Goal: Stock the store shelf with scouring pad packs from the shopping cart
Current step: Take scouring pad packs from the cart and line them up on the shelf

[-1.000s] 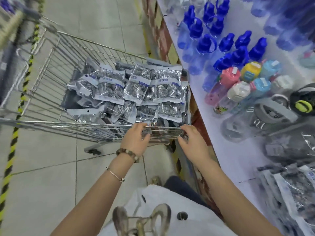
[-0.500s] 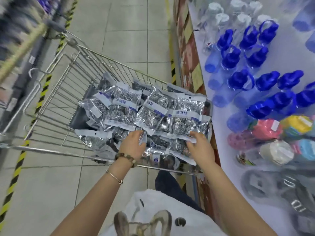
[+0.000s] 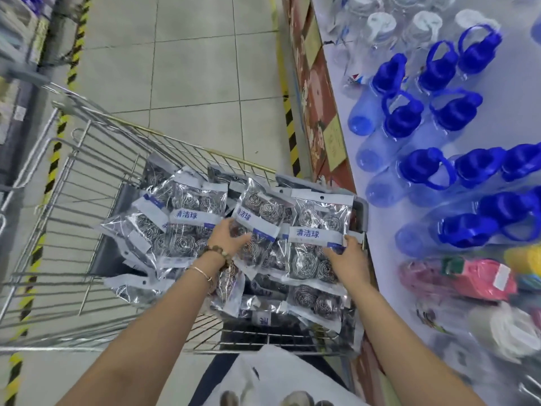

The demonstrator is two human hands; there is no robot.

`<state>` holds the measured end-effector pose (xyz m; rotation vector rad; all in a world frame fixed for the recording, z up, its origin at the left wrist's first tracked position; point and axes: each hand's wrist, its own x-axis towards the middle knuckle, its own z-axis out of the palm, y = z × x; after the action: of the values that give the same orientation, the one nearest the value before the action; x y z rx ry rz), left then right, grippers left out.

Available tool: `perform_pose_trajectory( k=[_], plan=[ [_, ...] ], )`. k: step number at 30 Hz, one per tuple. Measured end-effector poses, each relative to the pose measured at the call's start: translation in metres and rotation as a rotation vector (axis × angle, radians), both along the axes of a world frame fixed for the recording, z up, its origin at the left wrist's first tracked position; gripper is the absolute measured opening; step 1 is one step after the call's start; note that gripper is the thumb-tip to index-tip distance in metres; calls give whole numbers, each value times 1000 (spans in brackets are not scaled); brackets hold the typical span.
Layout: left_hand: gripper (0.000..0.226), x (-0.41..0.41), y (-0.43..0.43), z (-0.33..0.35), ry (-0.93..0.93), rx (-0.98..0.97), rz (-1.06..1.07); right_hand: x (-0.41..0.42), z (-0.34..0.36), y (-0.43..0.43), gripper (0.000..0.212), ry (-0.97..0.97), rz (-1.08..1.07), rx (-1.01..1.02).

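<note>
Pale floor tiles (image 3: 199, 68) run ahead of the shopping cart (image 3: 87, 177), with a yellow-and-black striped tape (image 3: 288, 118) on the floor just past the cart's front right corner. Inside the cart, heaped toward its right side, lie the scouring pad packs (image 3: 187, 227): clear bags of coiled steel scourers, each with a white band printed in blue 清洁球. Smaller print on the bands is too blurred to read.

At the middle of the heap the left hand (image 3: 227, 235) grips the centre pack (image 3: 260, 212), its fingers (image 3: 222, 225) curled round the lower edge by the band, and the pack is tilted up. It wears a beaded bracelet (image 3: 219, 252) and a thin bangle (image 3: 202, 272).

Against the cart's right wall the right hand (image 3: 349, 256) pinches the rightmost pack (image 3: 319, 224) at the band's lower right corner.

Right of the cart stands the shelf (image 3: 515, 106), carrying blue-lidded bottles (image 3: 404, 118), white-capped clear bottles (image 3: 380, 24) beyond them, and a pink item (image 3: 480, 278) nearer the person.
</note>
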<state>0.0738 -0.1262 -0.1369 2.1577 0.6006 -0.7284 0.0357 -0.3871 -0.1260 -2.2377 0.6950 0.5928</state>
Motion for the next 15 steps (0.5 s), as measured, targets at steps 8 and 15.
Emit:
perform_pose_trajectory(
  k=[8,15],
  plan=[
    [96,40,10,-36,95,-30,10,20,-11,14,82,50,-221,10],
    [93,40,5,-26,112,54,4,25,-8,23,72,80,-322,-28]
  ],
)
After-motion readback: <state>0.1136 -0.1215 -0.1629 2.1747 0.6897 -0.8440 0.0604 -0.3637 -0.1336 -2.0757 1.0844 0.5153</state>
